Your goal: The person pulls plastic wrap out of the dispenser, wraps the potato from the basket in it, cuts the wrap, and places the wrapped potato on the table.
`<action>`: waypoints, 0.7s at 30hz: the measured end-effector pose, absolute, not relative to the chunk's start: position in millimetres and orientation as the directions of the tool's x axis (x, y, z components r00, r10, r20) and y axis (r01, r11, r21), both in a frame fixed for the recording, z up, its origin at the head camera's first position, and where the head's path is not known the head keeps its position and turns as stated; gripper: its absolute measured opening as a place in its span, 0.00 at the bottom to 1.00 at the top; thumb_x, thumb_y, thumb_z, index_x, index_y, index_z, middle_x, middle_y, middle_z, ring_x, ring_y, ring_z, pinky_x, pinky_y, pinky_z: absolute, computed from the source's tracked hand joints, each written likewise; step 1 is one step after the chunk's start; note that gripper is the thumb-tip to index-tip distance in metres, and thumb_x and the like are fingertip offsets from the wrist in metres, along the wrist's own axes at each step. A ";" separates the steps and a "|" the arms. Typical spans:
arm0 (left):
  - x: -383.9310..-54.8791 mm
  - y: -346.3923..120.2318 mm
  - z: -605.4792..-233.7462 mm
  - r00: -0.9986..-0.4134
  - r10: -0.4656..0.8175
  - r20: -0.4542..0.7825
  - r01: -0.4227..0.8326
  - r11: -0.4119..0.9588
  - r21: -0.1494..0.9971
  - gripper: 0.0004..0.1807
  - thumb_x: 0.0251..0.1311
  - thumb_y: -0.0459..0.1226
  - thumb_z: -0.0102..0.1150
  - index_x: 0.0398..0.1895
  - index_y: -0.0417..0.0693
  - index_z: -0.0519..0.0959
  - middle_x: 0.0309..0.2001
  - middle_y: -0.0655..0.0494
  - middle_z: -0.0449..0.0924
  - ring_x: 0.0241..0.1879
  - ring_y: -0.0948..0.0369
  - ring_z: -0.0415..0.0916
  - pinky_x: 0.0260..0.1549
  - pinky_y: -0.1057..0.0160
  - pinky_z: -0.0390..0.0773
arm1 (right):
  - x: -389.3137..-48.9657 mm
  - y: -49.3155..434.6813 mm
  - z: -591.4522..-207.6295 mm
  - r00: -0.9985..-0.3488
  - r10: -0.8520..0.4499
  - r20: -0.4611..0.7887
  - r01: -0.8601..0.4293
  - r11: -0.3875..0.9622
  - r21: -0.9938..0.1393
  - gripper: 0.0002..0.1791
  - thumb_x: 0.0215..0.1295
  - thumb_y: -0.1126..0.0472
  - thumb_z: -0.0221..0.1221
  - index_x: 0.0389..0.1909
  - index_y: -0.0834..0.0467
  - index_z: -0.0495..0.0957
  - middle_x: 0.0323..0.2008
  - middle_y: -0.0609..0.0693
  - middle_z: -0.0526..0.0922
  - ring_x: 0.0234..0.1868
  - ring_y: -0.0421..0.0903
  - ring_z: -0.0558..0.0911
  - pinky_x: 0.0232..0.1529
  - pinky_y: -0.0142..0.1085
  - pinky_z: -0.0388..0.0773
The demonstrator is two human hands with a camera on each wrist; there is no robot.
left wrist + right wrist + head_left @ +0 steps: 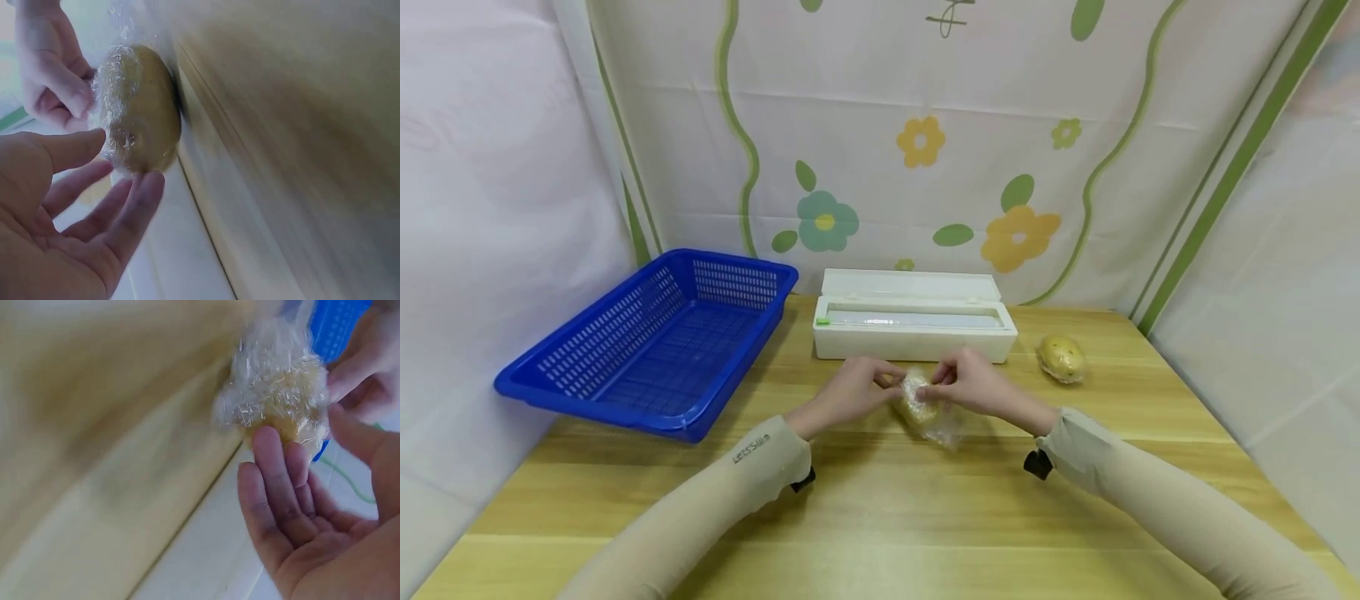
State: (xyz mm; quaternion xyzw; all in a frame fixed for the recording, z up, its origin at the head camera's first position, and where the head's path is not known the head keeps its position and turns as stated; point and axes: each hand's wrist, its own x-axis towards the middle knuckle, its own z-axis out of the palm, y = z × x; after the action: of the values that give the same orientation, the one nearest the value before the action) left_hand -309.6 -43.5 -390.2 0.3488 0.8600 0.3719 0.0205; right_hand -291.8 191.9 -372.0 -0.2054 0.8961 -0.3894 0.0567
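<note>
A potato point(916, 407) in clear plastic wrap lies on the wooden table between my two hands. Crinkled film covers its upper side, and a loose flap of wrap point(947, 428) spreads out toward the right. My left hand point(854, 388) holds the potato's left end, with thumb and fingertips at the film in the left wrist view. From the other side, my right hand point(976, 385) grips the wrapped potato, its fingertips point(269, 440) against the lower part and the thumb opposite. The bunched film point(275, 375) hides much of the potato in the right wrist view.
Behind the hands stands a white wrap dispenser box point(913, 343), lid up, with a small green slider at its left. A blue plastic basket point(730, 383) is at the left. Another wrapped potato point(1062, 359) lies at the right. A flowered curtain point(880, 167) hangs behind the table.
</note>
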 end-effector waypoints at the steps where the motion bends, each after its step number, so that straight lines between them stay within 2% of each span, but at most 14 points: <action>1: -311.0 -42.4 -390.2 -0.750 0.624 0.217 0.586 0.477 0.655 0.17 0.65 0.38 0.64 0.56 0.47 0.82 0.52 0.54 0.82 0.42 0.61 0.81 0.39 0.64 0.80 | -288.9 191.3 -372.0 -0.918 -0.395 0.037 -0.285 0.592 -0.754 0.14 0.58 0.54 0.71 0.30 0.61 0.82 0.22 0.52 0.83 0.23 0.56 0.83 0.27 0.49 0.81; 3: -313.4 -40.2 -389.9 -0.739 0.639 0.211 0.590 0.465 0.660 0.17 0.65 0.37 0.64 0.56 0.47 0.81 0.53 0.54 0.81 0.44 0.61 0.80 0.42 0.63 0.80 | -283.8 191.2 -372.8 -0.927 -0.376 0.000 -0.222 0.547 -0.807 0.14 0.59 0.56 0.70 0.29 0.63 0.80 0.23 0.56 0.83 0.25 0.63 0.83 0.28 0.54 0.81; 5: -315.2 -38.5 -389.9 -0.732 0.646 0.218 0.596 0.453 0.663 0.17 0.64 0.36 0.64 0.56 0.47 0.82 0.53 0.53 0.81 0.44 0.61 0.80 0.43 0.62 0.79 | -280.9 193.2 -375.8 -0.926 -0.377 0.007 -0.221 0.527 -0.821 0.14 0.60 0.58 0.70 0.29 0.64 0.79 0.23 0.58 0.82 0.25 0.63 0.82 0.28 0.53 0.81; 8: -317.1 -38.0 -393.0 -0.711 0.651 0.267 0.631 0.422 0.652 0.16 0.63 0.36 0.66 0.53 0.45 0.83 0.51 0.53 0.82 0.43 0.61 0.80 0.43 0.63 0.79 | -279.2 198.7 -381.8 -0.913 -0.401 0.074 -0.301 0.541 -0.786 0.13 0.60 0.56 0.70 0.26 0.60 0.79 0.22 0.55 0.81 0.23 0.56 0.80 0.25 0.43 0.80; 11: -317.3 -40.6 -396.8 -0.659 0.670 0.342 0.698 0.374 0.611 0.15 0.61 0.35 0.68 0.51 0.43 0.83 0.48 0.53 0.83 0.42 0.61 0.80 0.41 0.65 0.79 | -277.5 204.7 -386.2 -0.869 -0.456 0.194 -0.444 0.542 -0.713 0.11 0.60 0.56 0.70 0.27 0.56 0.79 0.24 0.48 0.80 0.23 0.46 0.78 0.23 0.36 0.76; 14: -315.2 -45.0 -398.3 -0.582 0.714 0.390 0.772 0.335 0.540 0.15 0.59 0.32 0.68 0.50 0.41 0.83 0.47 0.52 0.82 0.43 0.58 0.80 0.39 0.68 0.80 | -275.1 212.5 -387.8 -0.757 -0.566 0.325 -0.628 0.496 -0.600 0.06 0.60 0.65 0.69 0.32 0.56 0.80 0.30 0.46 0.79 0.29 0.45 0.78 0.24 0.36 0.77; 18: -311.9 -48.2 -395.5 -0.477 0.793 0.378 0.855 0.319 0.409 0.17 0.61 0.32 0.67 0.53 0.40 0.82 0.54 0.49 0.78 0.49 0.55 0.78 0.40 0.69 0.79 | -274.4 226.7 -390.6 -0.573 -0.698 0.430 -0.814 0.419 -0.403 0.21 0.49 0.83 0.65 0.40 0.58 0.81 0.41 0.51 0.78 0.40 0.50 0.78 0.29 0.39 0.80; 21: -310.7 -49.3 -393.7 -0.444 0.831 0.336 0.883 0.341 0.322 0.19 0.63 0.36 0.65 0.56 0.41 0.80 0.59 0.48 0.75 0.54 0.55 0.76 0.45 0.67 0.78 | -275.8 235.4 -392.2 -0.504 -0.739 0.448 -0.864 0.417 -0.283 0.30 0.41 0.87 0.66 0.45 0.58 0.82 0.47 0.56 0.77 0.47 0.53 0.77 0.36 0.43 0.80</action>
State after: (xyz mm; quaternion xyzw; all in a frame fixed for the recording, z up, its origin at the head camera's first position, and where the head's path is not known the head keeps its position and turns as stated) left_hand -310.7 -49.3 -393.7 0.5245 0.8170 0.2331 -0.0561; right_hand -275.8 235.4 -392.2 -0.4815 0.8321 -0.2439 -0.1280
